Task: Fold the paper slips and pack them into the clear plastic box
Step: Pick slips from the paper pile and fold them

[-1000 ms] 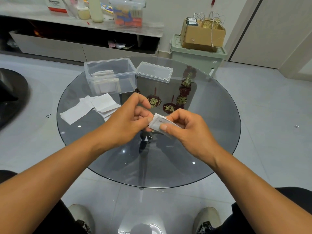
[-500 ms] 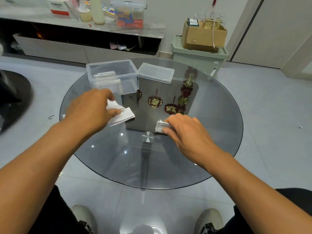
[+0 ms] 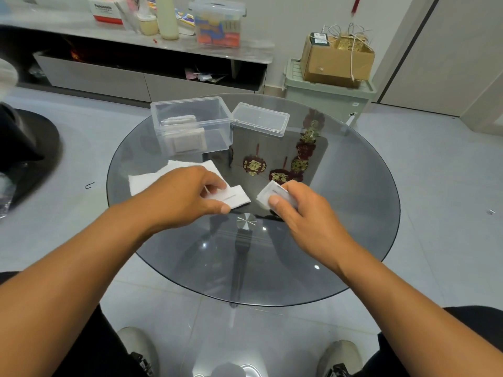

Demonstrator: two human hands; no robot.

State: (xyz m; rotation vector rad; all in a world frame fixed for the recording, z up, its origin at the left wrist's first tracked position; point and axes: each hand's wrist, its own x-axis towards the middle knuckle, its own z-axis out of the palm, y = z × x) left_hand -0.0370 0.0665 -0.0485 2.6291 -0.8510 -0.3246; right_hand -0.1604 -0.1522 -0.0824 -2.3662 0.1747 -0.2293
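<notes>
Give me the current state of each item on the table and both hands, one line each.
Clear plastic box: open, upright, folded slips stacked inside at its left.
Lid: off, lying right of the box.
Folded slip: pinched in the right hand.
Unfolded slips: loose pile on the glass table.
Top slip: pinched by the left hand.

A round table of dark tinted glass (image 3: pixel 340 240) carries everything. Taking the clear plastic box (image 3: pixel 215 123) near its far edge as the landmark: a clear lid (image 3: pixel 261 122) lies just beside it to the right, and loose white paper slips (image 3: pixel 144 180) lie flat on the glass in front of it (some overlapping). Folded slips (image 3: pixel 185 140) stand inside the box
</notes>
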